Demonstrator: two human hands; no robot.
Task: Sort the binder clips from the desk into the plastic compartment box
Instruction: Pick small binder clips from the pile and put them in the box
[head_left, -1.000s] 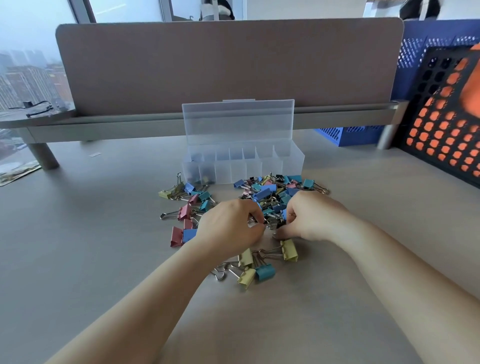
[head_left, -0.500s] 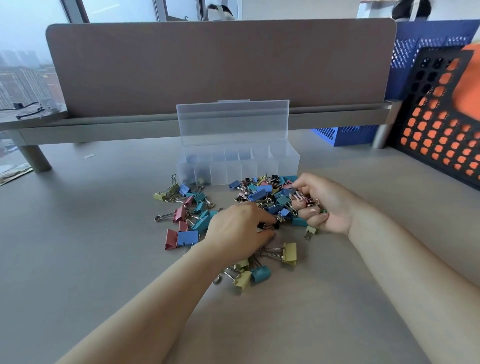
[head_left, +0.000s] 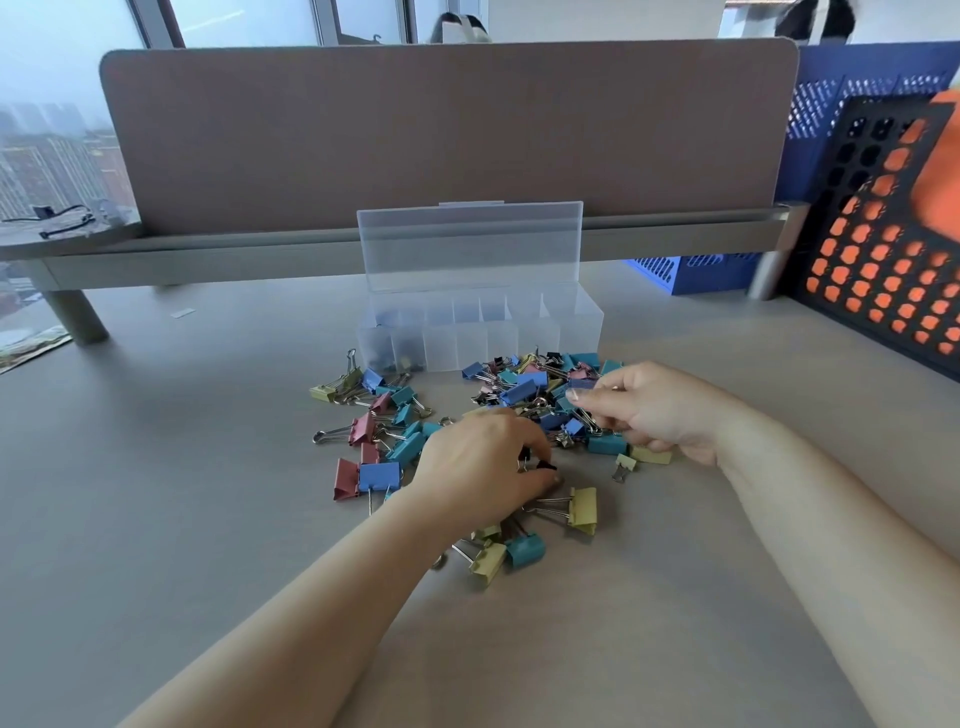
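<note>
Little has shifted on the left, where our left hand (head_left: 480, 467) stays bowed over the near edge of the heap, whereas our right hand (head_left: 662, 410) has uncurled from the fistful it made half a second ago. Starting at the left of the pale grey desk (head_left: 156, 519), a pink steel binder clip (head_left: 345, 478) lies against a blue one, loose and well clear of our fingers. Next, our left fingertips are curled down and pinching a small black binder clip (head_left: 544, 465), with a yellow binder clip (head_left: 584, 509) just beside them, its wire handles pointing at the hand. We judge this the pick of a single black clip, so we should lift straight up and shake free any wire loops hooked into it before travelling. Behind the scattered multicoloured binder clips (head_left: 524, 387) stands the clear plastic compartment box (head_left: 582, 322), lid upright, front wall touching or nearly touching the pile. Dark clips show in its two leftmost cells, likely where ours belongs, so we should drop it from just above the dividers. Farther right, our right hand hovers over the pile, forefinger and thumb stretched leftward, other fingers loosely bent; we cannot tell whether they pinch anything. It would do best pinning neighbours down while the left pulls.
</note>
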